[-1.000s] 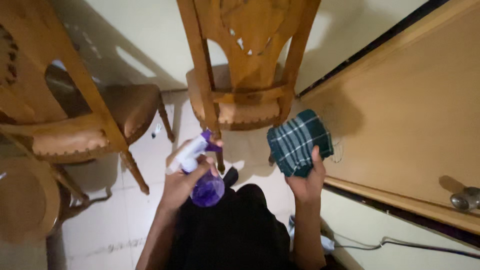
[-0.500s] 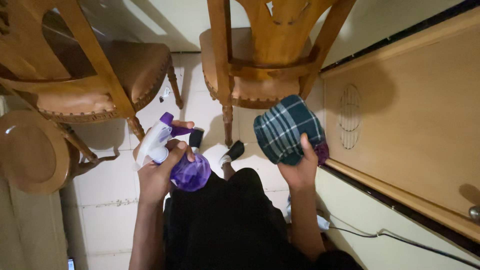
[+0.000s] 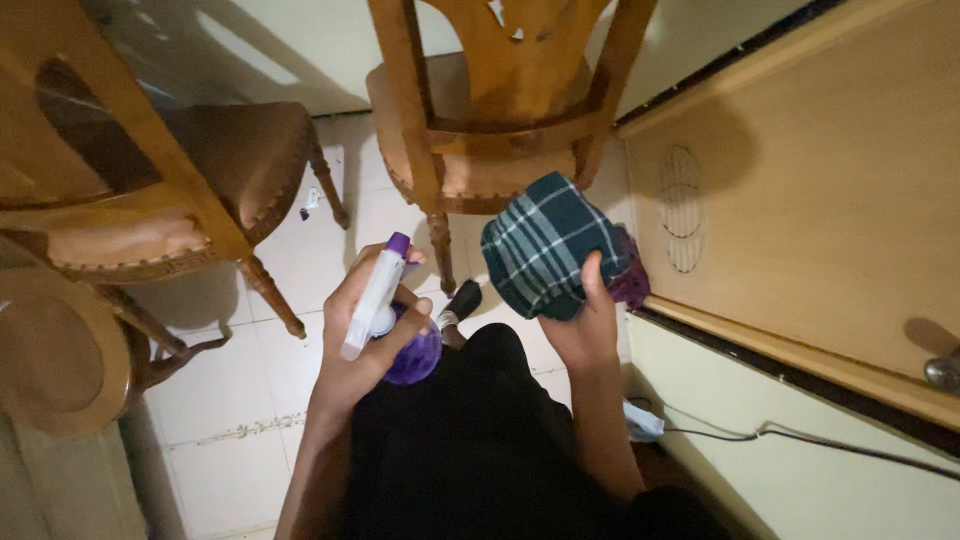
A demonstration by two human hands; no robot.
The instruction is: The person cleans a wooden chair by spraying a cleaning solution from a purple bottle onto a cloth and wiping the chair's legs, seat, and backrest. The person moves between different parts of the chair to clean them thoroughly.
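Two hands are both gripping something: my left hand [image 3: 365, 345] is wrapping a purple spray bottle [image 3: 392, 318], my right hand [image 3: 580, 325] is clutching a folded checked cloth [image 3: 545, 245], possibly over something purple. Wetting the cloth seems next, then the wooden chair [image 3: 490, 110] beyond.

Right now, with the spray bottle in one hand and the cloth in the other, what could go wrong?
The spray bottle in the left hand points toward the chair, so mist may wet its padded seat. The checked cloth in the right hand is bunched and could slip. The cable on the floor could trip a foot.
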